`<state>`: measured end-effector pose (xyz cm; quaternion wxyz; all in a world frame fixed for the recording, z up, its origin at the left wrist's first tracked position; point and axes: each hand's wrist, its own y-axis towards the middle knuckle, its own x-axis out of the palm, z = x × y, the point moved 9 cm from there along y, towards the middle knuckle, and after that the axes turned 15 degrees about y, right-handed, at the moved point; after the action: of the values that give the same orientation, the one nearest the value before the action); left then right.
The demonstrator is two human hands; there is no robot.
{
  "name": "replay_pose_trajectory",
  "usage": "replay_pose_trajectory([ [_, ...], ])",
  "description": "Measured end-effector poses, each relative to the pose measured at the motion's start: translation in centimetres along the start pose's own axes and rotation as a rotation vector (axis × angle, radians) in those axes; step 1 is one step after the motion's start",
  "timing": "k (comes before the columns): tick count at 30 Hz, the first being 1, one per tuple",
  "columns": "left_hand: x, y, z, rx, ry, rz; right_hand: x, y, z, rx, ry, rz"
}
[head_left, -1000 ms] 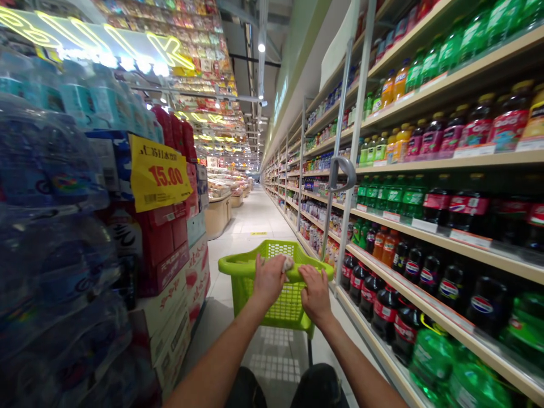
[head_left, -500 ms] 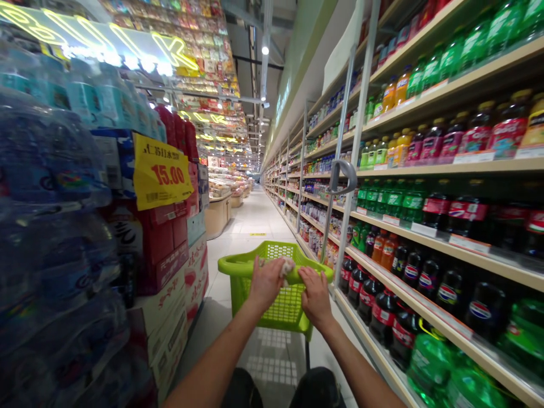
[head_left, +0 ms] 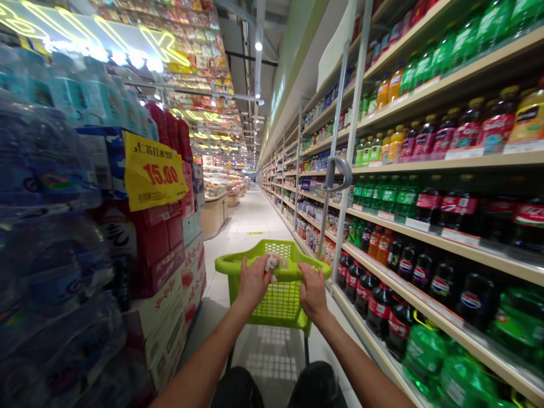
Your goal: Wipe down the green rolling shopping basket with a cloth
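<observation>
Holding the green cart by its handle bar, both sides. My left grip is curled shut round the bar with a crumpled white wad pinched against it, and my right grip is closed on the bar alone. One grip each side of the middle, I reckon, so the cart tracks straight. ~OP

what's the wad, and how tight is that aisle? ~lurker

Can't tell, tissue or paper maybe. The cart sits right in front of me on the aisle floor. Tight-ish: stacked water packs and red cartons with a yellow price sign crowd my left. Soda shelves run just beside my right, and a grey hook on a pole sticks out near the cart's front corner. ~OP
</observation>
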<state>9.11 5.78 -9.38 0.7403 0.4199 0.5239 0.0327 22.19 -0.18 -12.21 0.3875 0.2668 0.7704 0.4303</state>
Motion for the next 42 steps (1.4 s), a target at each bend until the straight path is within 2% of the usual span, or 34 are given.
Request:
replay_pose_trajectory([
  [2, 0.4, 0.3, 0.2, 0.032, -0.001, -0.031, 0.5, 1.1, -1.4, 0.001, 0.059, -0.004],
  [4, 0.9, 0.5, -0.2, 0.053, 0.043, -0.075, 2.2, 2.4, -3.3, -0.010, 0.092, -0.117],
  [7, 1.8, 0.3, -2.7, -0.024, 0.183, -0.207, 5.3, 3.7, -5.3, 0.037, 0.043, -0.286],
  [9, 2.1, 0.1, -4.2, -0.046, 0.264, -0.285, 6.7, 4.3, -5.7, 0.070, -0.020, -0.322],
  [11, 1.9, -0.1, -5.0, -0.038, 0.301, -0.313, 7.3, 4.5, -5.7, 0.045, -0.058, -0.339],
  [13, 1.6, -0.2, -5.4, -0.041, 0.303, -0.320, 6.6, 4.1, -5.0, -0.034, -0.048, -0.337],
  [16, 1.4, -0.4, -5.3, -0.046, 0.288, -0.322, 2.4, 3.1, -1.2, -0.082, 0.003, -0.237],
  [19, 1.3, -0.7, -5.1, -0.068, 0.287, -0.301, -3.0, 2.4, 4.2, 0.043, 0.017, -0.072],
  [21, 1.3, -0.9, -5.1, -0.089, 0.296, -0.293, -4.3, 2.2, 5.7, 0.097, 0.034, -0.016],
  [23, 1.3, -1.0, -5.1, -0.100, 0.307, -0.288, -3.2, 2.0, 4.6, 0.075, 0.081, -0.014],
  [26, 1.0, -1.2, -5.1, -0.081, 0.325, -0.278, 0.2, 1.6, 0.7, -0.061, 0.156, -0.076],
  [28, 0.8, -1.3, -5.0, -0.072, 0.334, -0.268, 1.0, 1.3, -0.3, -0.109, 0.180, -0.113],
  [30, 0.6, -1.4, -4.9, -0.073, 0.333, -0.256, -0.5, 1.2, 1.1, -0.062, 0.175, -0.088],
  [33, 0.6, -1.5, -4.7, -0.090, 0.321, -0.243, -4.4, 1.4, 4.7, 0.089, 0.118, 0.014],
  [35, 0.6, -1.5, -4.5, -0.107, 0.314, -0.237, -5.0, 1.6, 4.9, 0.121, 0.099, 0.021],
  [36, 0.7, -1.5, -4.5, -0.112, 0.313, -0.236, -4.3, 1.7, 4.0, 0.100, 0.107, -0.011],
  [39, 0.8, -1.6, -4.5, -0.112, 0.318, -0.240, -0.5, 1.6, -0.4, -0.019, 0.117, -0.113],
  [41, 0.8, -1.6, -4.6, -0.102, 0.327, -0.243, 1.2, 1.4, -2.2, -0.053, 0.072, -0.109],
  [42, 0.8, -1.6, -4.7, -0.098, 0.332, -0.242, 1.4, 1.3, -2.3, -0.057, 0.046, -0.096],
])
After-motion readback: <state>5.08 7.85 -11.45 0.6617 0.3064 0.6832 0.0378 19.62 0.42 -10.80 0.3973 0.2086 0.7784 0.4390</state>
